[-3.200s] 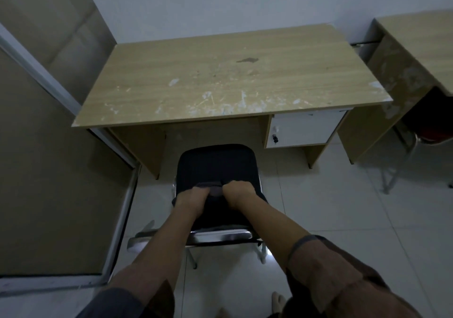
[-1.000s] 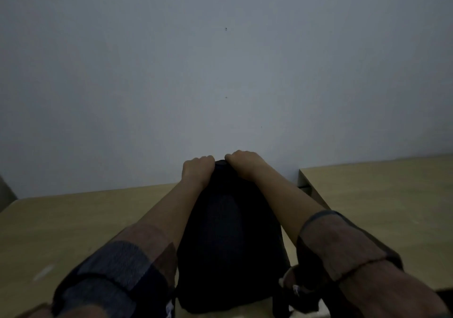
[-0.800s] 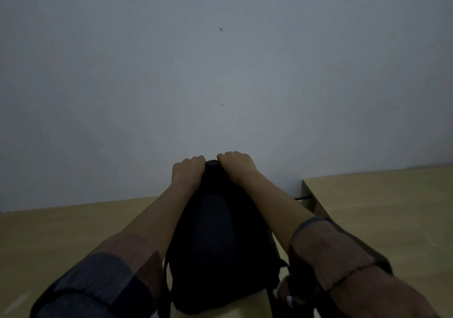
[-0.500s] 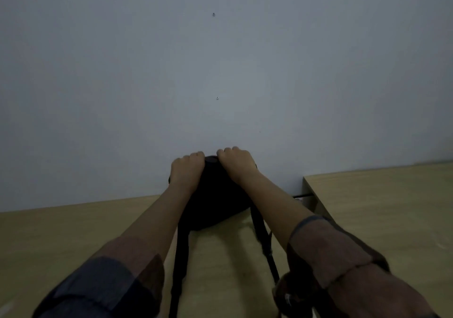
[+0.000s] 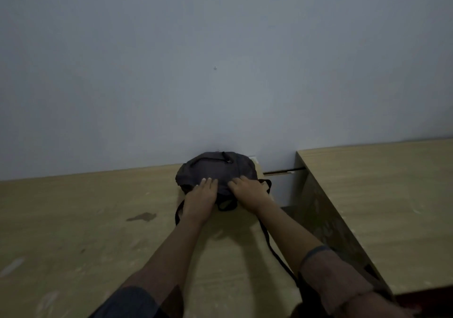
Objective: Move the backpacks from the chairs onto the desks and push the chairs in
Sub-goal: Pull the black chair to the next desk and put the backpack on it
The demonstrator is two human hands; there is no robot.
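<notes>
Two rolled-up sleeves (image 5: 343, 290) frame the bottom edge, forearms reaching forward over the wooden surface (image 5: 73, 232). A black strap (image 5: 274, 251) trails back along it under the right arm. The left hand (image 5: 199, 201) and right hand (image 5: 250, 192) lie on the dark backpack (image 5: 215, 168) with fingers extended, gripping nothing. The backpack sits on the surface at its far edge, against the wall (image 5: 220, 60). A second surface (image 5: 380, 207) stands to the right.

- The scene is seen from a single head-worn camera, aimed forward and slightly down across the desk (image 5: 73, 232) toward the wall (image 5: 220, 60).
- Both forearms are taken in at close range.
- No second view is provided.
</notes>
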